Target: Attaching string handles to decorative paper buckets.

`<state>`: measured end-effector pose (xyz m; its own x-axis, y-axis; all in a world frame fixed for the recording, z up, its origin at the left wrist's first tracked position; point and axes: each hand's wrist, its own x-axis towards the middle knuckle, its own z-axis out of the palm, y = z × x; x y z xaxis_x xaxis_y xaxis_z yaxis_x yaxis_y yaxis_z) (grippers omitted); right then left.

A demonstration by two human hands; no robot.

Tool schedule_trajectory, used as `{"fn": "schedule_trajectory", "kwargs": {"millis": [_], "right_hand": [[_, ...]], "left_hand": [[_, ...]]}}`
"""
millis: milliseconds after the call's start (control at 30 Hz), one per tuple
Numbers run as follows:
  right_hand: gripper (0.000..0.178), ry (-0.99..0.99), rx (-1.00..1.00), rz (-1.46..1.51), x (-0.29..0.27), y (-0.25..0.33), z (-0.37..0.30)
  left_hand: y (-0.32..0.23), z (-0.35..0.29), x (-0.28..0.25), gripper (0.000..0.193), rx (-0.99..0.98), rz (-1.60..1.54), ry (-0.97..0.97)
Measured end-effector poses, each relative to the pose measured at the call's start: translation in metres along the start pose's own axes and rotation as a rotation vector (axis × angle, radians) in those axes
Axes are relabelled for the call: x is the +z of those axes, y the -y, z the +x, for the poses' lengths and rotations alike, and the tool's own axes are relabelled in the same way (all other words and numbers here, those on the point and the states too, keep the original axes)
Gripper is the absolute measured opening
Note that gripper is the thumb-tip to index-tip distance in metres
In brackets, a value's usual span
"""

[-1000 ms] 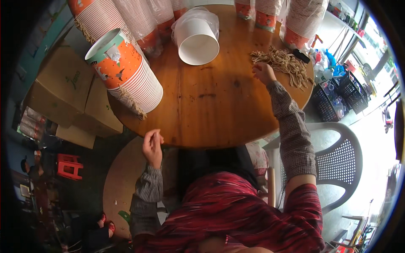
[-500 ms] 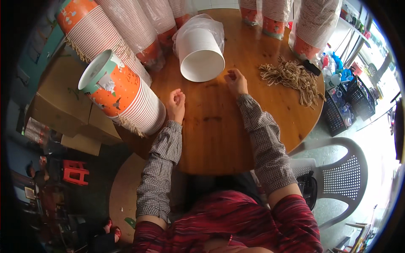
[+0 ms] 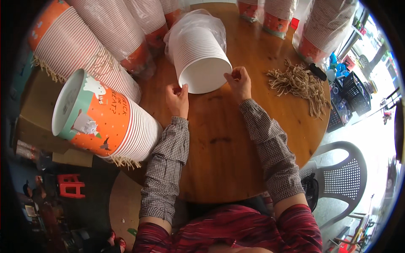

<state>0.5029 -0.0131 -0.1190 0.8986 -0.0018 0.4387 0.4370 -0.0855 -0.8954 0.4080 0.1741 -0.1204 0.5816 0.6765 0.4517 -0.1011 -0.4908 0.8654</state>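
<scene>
A nested stack of white paper buckets (image 3: 201, 50) lies on its side, its round mouth facing me and its far end in a clear plastic bag (image 3: 215, 24). My left hand (image 3: 177, 99) pinches the left part of the front bucket's rim between thumb and fingers. On the right part of that rim, my right hand (image 3: 240, 83) does the same, thumb toward the opening. Close by my left forearm leans a stack of orange and green printed buckets (image 3: 105, 118), with tan cord ends (image 3: 124, 161) hanging out of it.
The round wooden table (image 3: 215, 156) carries more bagged bucket stacks (image 3: 107, 36) at the far left and others (image 3: 276, 17) at the far right. A heap of tan cords (image 3: 297, 86) lies right of my hands, beside a small black object (image 3: 317, 71). A grey plastic chair (image 3: 344, 177) stands right.
Both hands have moved forward onto the white bucket's rim and closed on it. The view has shifted nearer to the table.
</scene>
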Motion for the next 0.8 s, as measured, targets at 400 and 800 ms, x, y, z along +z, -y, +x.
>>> {"fn": "schedule_trajectory", "kwargs": {"millis": [400, 800], "right_hand": [[0.015, -0.017, -0.01, -0.085, 0.003, 0.008, 0.001], [0.063, 0.416, -0.072, -0.016, -0.024, 0.016, -0.022]], "left_hand": [[-0.002, 0.001, 0.003, 0.023, -0.084, -0.024, 0.004], [-0.009, -0.031, -0.02, 0.035, -0.149, -0.206, 0.149]]}}
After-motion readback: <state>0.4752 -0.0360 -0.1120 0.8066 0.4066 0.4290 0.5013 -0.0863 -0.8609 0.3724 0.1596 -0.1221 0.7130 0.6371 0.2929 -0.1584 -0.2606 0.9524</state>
